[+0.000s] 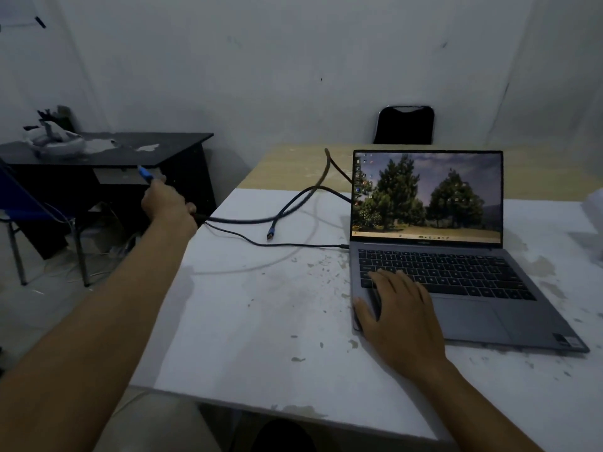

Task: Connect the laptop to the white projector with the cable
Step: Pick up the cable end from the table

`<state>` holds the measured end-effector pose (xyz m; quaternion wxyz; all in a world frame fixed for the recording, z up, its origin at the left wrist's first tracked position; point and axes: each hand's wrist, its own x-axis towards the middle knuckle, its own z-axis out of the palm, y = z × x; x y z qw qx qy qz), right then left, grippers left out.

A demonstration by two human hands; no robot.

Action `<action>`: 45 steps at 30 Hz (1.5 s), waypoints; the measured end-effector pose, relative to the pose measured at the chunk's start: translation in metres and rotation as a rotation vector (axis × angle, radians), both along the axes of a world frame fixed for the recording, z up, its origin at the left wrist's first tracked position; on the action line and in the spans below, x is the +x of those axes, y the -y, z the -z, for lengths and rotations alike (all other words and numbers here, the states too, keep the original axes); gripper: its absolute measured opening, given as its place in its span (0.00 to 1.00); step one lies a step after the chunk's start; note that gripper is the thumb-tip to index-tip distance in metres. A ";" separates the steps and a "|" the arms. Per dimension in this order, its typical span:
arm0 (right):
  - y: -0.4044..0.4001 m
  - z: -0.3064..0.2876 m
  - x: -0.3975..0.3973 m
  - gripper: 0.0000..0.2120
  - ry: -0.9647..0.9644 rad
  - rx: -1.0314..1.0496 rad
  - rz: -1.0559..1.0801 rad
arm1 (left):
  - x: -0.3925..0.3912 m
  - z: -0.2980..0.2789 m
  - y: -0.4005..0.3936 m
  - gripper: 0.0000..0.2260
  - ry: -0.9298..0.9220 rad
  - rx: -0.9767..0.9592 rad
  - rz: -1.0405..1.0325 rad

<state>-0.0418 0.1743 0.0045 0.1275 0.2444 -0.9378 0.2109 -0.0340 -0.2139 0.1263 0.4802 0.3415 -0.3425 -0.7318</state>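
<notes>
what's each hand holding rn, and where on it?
Left hand: grip closed on the dark cable just behind its blue plug, off the table's left edge. Right hand holds nothing; it rests flat on the laptop.

The white painted table [261,321] looks matt and worn, its coating chipped in small flakes that bare a tan layer beneath. The grey matt metal-look laptop [473,321] lying under the right grip [401,318] has a smooth deck, dull black keys and a glossy lit screen. The dark round cable [248,219] trailing from the left grip [168,203] has a slightly sheened jacket, and its blue connector [145,173] beyond that grip looks like smooth plastic.
</notes>
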 end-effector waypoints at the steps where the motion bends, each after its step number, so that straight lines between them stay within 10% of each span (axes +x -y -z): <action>1: 0.000 0.000 -0.001 0.30 0.001 -0.004 0.000 | 0.000 -0.009 -0.003 0.09 -0.084 0.009 -0.033; 8: 0.000 0.001 -0.001 0.31 0.017 -0.012 0.003 | -0.009 -0.022 -0.031 0.17 -0.344 0.072 -0.345; 20: 0.001 0.002 -0.002 0.31 0.032 -0.026 -0.006 | -0.007 0.060 -0.077 0.06 -0.205 -0.182 -0.169; 28: 0.038 -0.029 -0.021 0.18 -0.125 -0.069 -0.053 | 0.002 0.096 -0.053 0.06 -0.343 0.134 -0.211; 45: 0.239 -0.034 -0.110 0.28 0.266 0.050 -0.077 | 0.004 0.100 -0.004 0.05 -0.503 0.236 -0.384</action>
